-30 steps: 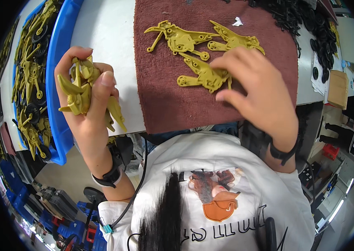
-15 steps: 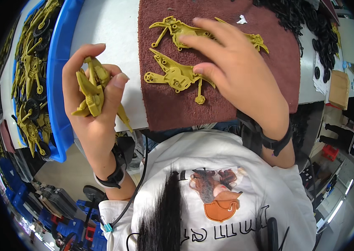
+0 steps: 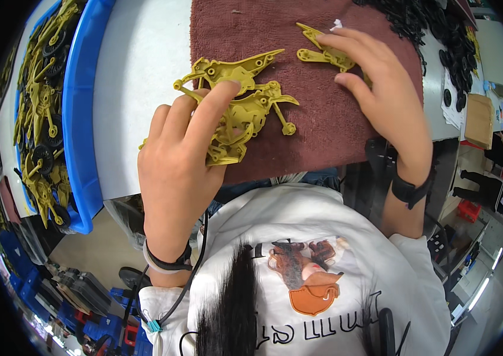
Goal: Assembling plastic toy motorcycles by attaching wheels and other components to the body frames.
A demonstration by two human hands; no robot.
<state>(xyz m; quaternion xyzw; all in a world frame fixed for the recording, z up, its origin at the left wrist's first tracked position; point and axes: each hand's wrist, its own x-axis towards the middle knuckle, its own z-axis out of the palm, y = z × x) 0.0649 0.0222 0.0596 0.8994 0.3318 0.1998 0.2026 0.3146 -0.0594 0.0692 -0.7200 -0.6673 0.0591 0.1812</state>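
My left hand [image 3: 175, 151] curls around a yellow-green plastic toy motorcycle part, mostly hidden under the palm; its tip sticks out beyond the knuckles. The index finger reaches over two similar parts on the brown cloth: a pointed upper body part [image 3: 245, 68] and a lower one [image 3: 251, 113] with a short rod. They overlap beside the fingers. Farther right, my right hand [image 3: 391, 95] has its thumb and fingers apart over another yellow-green part [image 3: 326, 56]. The fingertips seem to touch it, and the hand hides its right end.
The brown cloth [image 3: 317, 142] covers part of a white table [image 3: 130, 101]. A blue bin [image 3: 82, 118] at left holds yellow-green toy motorcycles with black wheels [image 3: 43, 154]. Black plastic parts [image 3: 406, 26] and loose black wheels [image 3: 459, 65] lie at the far right. A brown cardboard piece [image 3: 478, 121] is beyond them.
My left hand has come right and down from beside the bin onto the cloth parts. My right hand has moved right, off the left parts. The parts on the cloth have shifted and turned.
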